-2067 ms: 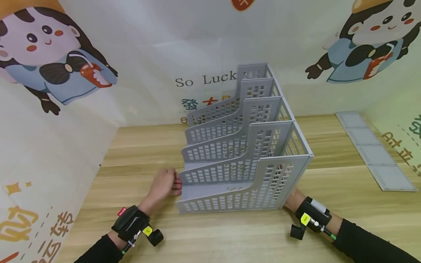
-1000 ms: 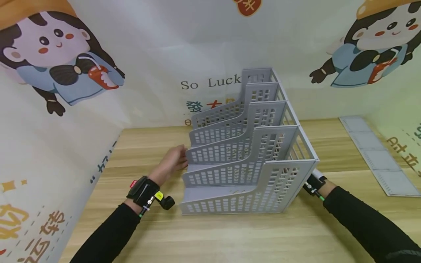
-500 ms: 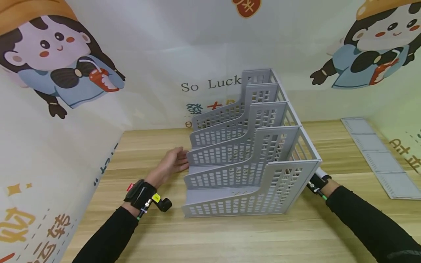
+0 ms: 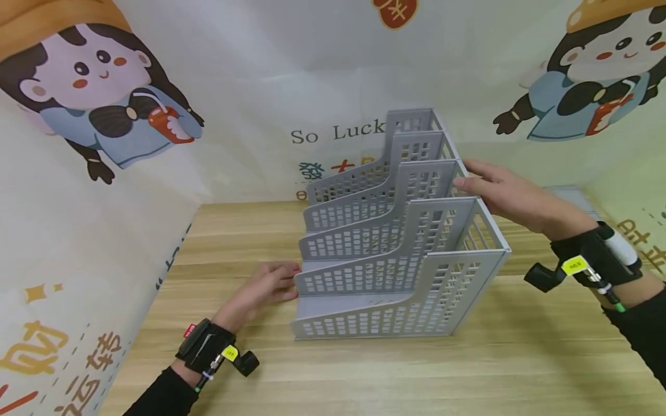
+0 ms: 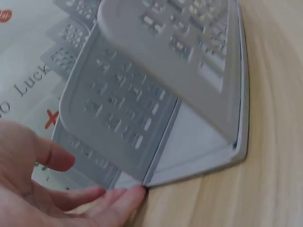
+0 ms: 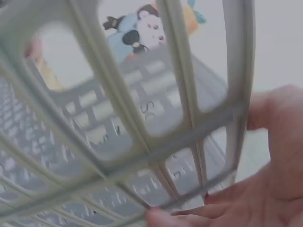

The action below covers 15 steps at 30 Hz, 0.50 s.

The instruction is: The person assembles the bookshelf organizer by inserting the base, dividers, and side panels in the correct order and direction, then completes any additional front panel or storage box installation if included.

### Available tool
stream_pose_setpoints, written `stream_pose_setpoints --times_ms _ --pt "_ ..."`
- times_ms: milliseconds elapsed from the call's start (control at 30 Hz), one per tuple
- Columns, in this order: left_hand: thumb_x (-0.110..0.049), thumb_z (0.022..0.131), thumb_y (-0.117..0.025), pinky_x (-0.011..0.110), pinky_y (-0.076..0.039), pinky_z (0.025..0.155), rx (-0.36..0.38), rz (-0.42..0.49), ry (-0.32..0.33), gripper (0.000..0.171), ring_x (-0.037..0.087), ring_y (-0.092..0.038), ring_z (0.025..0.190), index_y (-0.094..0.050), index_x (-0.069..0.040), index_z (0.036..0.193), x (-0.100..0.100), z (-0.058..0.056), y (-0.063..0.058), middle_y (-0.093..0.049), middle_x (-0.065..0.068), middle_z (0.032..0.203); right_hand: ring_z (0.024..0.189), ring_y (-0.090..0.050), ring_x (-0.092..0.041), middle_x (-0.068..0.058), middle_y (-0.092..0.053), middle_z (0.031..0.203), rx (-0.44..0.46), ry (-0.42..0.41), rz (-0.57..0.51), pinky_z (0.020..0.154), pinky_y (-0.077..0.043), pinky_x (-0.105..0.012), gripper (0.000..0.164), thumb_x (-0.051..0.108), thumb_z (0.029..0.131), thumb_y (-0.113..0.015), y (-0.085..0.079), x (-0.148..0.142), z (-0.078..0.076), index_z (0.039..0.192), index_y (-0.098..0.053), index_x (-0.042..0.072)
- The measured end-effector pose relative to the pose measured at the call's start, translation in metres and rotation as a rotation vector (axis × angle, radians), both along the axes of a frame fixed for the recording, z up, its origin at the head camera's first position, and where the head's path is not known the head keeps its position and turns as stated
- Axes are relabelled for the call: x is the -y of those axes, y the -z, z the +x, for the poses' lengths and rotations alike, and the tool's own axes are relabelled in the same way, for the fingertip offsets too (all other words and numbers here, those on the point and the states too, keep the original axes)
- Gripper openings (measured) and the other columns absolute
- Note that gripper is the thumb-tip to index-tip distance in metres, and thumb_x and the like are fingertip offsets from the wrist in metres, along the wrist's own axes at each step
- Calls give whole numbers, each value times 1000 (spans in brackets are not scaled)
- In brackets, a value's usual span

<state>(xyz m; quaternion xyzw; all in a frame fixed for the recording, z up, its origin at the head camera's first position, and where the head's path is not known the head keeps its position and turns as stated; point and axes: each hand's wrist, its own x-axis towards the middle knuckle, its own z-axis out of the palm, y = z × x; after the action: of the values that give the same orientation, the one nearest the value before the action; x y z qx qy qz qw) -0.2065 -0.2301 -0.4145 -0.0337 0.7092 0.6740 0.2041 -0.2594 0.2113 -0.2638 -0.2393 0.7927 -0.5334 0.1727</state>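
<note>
Grey plastic rack, four slots, stands upright on the wood surface, mid-frame, low ends pointing left and the tall slatted back to the right.

Near: left hand lies flat on the surface, fingers straight, fingertips touching the low front corner of the second divider. It presses, with no wrap and nothing pinched.

Farther: right hand is up at the top rail of the back, fingers extended along the upper edge near the third divider. Right wrist view shows fingers under and against the slats; looks like a light contact rather than a closed grip, but the view is too close to be sure.

Behind: printed backdrop just past the far end of the rack. A flat grey panel lies on the surface behind the right wrist.

Risks, my read:
- Contacts are diagonal, low-left and high-right. Uneven push likely twists the rack or slides it on the smooth wood.
- High push on the back with only fingertips bracing the base: it could tip left.
- Thin perforated dividers may flex or pop out of the base.
- Fingers in the slats could get nipped.
</note>
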Motion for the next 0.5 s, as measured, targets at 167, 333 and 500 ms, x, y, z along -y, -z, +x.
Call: stream_pose_setpoints --times_ms 167,333,500 --pt "-9 106 -42 36 -54 93 28 -27 -41 51 24 -61 109 -30 18 147 -2 -2 0 -54 27 130 128 -49 -36 -27 -32 156 -45 2 29 93 -51 -32 59 23 110 -33 -4 3 6 163 -14 6" --pt "-14 108 -42 39 -52 96 88 -8 15 49 21 -64 105 -36 16 147 -3 -10 -1 -60 22 125 123 -52 -24 -25 -32 157 -66 18 -67 90 -51 -28 58 22 111 -32 2 -3 8 164 -13 8" --pt "-12 107 -44 33 -53 88 78 45 65 47 17 -64 97 -38 17 144 -1 -11 -8 -64 15 114 119 -58 -18 -25 -29 158 -27 64 -147 88 -53 -31 59 23 111 -36 12 -14 7 165 -12 15"
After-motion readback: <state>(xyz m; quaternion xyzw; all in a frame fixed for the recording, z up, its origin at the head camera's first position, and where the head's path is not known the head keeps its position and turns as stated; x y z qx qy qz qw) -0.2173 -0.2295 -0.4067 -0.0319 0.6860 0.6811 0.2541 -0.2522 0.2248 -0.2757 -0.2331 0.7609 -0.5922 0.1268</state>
